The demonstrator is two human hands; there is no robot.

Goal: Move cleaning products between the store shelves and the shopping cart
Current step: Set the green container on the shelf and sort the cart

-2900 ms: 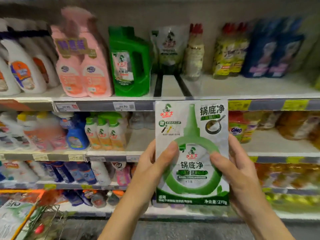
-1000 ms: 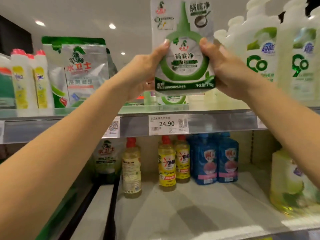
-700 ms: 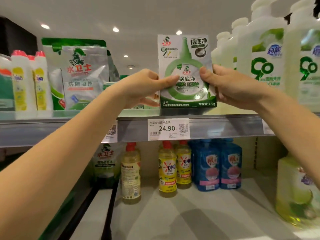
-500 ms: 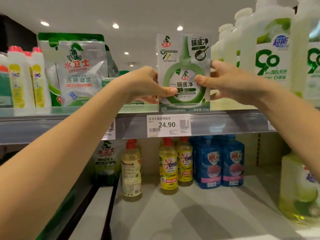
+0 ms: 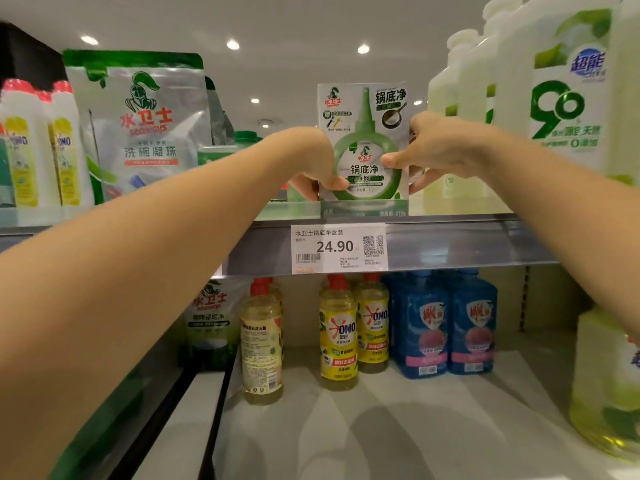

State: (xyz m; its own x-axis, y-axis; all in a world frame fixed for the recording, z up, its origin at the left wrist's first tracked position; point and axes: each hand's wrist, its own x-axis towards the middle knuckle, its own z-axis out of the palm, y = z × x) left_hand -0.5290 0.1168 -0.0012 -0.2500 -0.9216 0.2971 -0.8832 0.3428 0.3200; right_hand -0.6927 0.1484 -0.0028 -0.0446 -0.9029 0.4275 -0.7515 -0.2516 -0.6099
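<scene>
- the left forearm and right forearm reach up and away from the camera, both stretched towards the upper shelf.
- below them is the lower shelf board, carrying yellow omo bottles and blue refill pouches, none of them touched.
- next comes the upper shelf rail with its 24.90 price tag, directly under the product.
- the left hand pinches the left edge of the pot-bottom cleaner box, thumb on the printed front and fingers curled behind.
- the right hand grips the right edge the same way, thumb tip on the green ring.
- about three seconds ago this box was held low in front of the middle shelves. a second ago it was lifted above the rail. now it stands upright with its base down behind the rail's translucent lip, so it looks seated on the shelf.
- that suggests the return to the shelf is nearly done. what seems left is letting go without tipping the box, since it stands alone on a narrow base.
- just beside it are a silver dishwashing-bead pouch on the left and tall white-and-green detergent bottles on the right, close enough for a withdrawing hand to brush.
- farthest off, ceiling spotlights glow above the shelf.
</scene>
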